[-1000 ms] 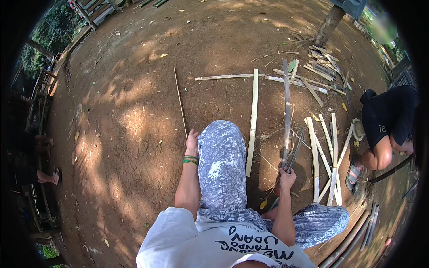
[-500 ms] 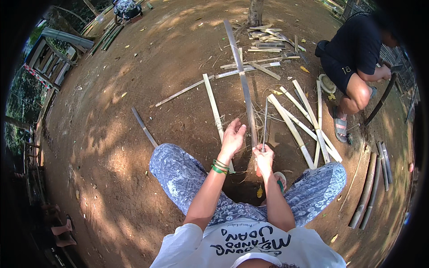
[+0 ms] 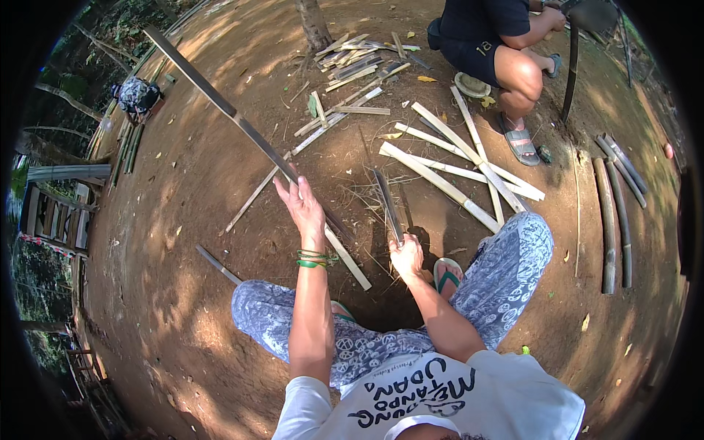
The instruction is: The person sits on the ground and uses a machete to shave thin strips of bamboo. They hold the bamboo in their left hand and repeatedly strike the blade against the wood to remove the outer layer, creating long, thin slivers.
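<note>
My left hand [image 3: 303, 210] grips a long dark bamboo strip [image 3: 220, 103], which slants up and away to the left above the ground. Green bangles sit on that wrist. My right hand [image 3: 405, 257] is closed on the handle of a knife [image 3: 386, 202] whose dark blade points away from me, just right of the strip. I squat in patterned blue trousers, with a sandal [image 3: 446, 271] beside the right hand. A pale split bamboo slat [image 3: 345, 257] lies on the dirt under both hands.
Several pale split bamboo slats [image 3: 458, 172] lie crossed ahead on the right. Another person [image 3: 499, 44] squats beyond them. Whole bamboo poles [image 3: 609, 220] lie at the right, a pile of strips [image 3: 359, 62] by a tree trunk [image 3: 313, 22], a bag [image 3: 137, 95] far left.
My left hand has closed on the long strip and swung it up to the left. The right hand still holds the knife. The view has turned.
</note>
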A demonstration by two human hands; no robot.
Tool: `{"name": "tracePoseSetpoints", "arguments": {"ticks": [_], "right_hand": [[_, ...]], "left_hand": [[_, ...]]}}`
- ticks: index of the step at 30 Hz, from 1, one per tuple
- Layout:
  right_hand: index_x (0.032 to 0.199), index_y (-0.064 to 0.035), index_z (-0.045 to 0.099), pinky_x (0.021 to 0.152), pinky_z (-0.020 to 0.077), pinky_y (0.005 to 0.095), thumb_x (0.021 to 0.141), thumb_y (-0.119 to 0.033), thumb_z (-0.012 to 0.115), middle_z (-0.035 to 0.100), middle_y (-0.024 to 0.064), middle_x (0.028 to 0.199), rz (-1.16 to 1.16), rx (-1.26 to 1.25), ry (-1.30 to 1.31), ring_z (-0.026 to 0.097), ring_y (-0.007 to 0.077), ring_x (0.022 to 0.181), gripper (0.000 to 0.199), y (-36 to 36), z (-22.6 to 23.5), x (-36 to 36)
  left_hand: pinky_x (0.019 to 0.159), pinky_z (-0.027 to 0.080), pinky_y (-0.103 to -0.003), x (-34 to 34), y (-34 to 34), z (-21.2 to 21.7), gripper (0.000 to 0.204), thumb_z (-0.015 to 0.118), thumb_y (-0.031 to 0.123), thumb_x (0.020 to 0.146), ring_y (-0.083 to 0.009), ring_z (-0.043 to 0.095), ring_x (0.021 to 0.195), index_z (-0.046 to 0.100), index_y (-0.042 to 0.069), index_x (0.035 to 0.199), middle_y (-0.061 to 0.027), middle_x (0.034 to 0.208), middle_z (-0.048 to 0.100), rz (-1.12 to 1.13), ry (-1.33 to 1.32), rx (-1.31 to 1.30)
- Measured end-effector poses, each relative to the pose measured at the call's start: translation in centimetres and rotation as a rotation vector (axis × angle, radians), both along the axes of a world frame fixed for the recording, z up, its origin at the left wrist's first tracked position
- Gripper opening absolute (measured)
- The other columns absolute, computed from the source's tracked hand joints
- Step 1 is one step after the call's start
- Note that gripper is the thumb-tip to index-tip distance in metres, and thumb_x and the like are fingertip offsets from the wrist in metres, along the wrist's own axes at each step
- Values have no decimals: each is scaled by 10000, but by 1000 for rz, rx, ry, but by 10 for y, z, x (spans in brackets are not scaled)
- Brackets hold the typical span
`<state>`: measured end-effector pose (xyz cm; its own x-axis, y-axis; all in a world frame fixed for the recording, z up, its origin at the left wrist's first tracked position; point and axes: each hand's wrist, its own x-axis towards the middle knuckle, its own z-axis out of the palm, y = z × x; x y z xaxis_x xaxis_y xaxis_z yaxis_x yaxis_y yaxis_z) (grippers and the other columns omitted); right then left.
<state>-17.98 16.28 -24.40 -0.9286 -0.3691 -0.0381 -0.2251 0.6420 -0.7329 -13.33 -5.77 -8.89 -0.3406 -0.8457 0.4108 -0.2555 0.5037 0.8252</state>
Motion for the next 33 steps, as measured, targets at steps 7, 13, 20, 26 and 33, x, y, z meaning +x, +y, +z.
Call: {"name": "tracePoseSetpoints", "arguments": {"ticks": [7, 13, 20, 26, 33], "right_hand": [[1472, -68, 354, 757, 567, 452, 760, -153, 704, 711, 144, 905, -61, 339, -233, 710, 353, 848, 798, 43, -72, 9], [1475, -173, 378, 658, 548, 378, 757, -144, 750, 630, 76, 761, -132, -90, -345, 649, 255, 692, 810, 43, -109, 2], [1422, -109, 404, 781, 524, 369, 662, -23, 741, 634, 77, 883, -31, 160, 26, 631, 275, 822, 836, 36, -123, 10], [1390, -58, 386, 884, 492, 490, 678, -65, 741, 615, 229, 1065, 86, 89, -21, 610, 436, 1000, 795, 43, -142, 17], [1388, -42, 428, 837, 501, 389, 696, -26, 732, 608, 136, 965, 31, 134, -169, 615, 269, 843, 756, 53, -128, 1]], "left_hand": [[395, 348, -224, 20, -29, 63, 270, 464, 308, 1061, -74, 450, 448, 516, 45, 1029, 5, 594, 504, -36, 469, 301], [401, 424, -245, 83, -94, 102, 292, 530, 324, 1030, -117, 546, 462, 444, 79, 896, -17, 604, 496, 121, 407, 269], [788, 464, -499, 260, -213, 29, 461, 670, 368, 907, -397, 611, 804, 446, -28, 979, -226, 849, 609, 859, -124, -148], [782, 471, -511, 343, -123, -119, 382, 683, 302, 899, -467, 625, 872, 535, -21, 1038, -288, 915, 646, 941, -274, 123], [798, 455, -515, 354, -59, -218, 370, 674, 297, 910, -460, 622, 897, 527, -18, 1035, -264, 921, 644, 1007, -223, 585]]}}
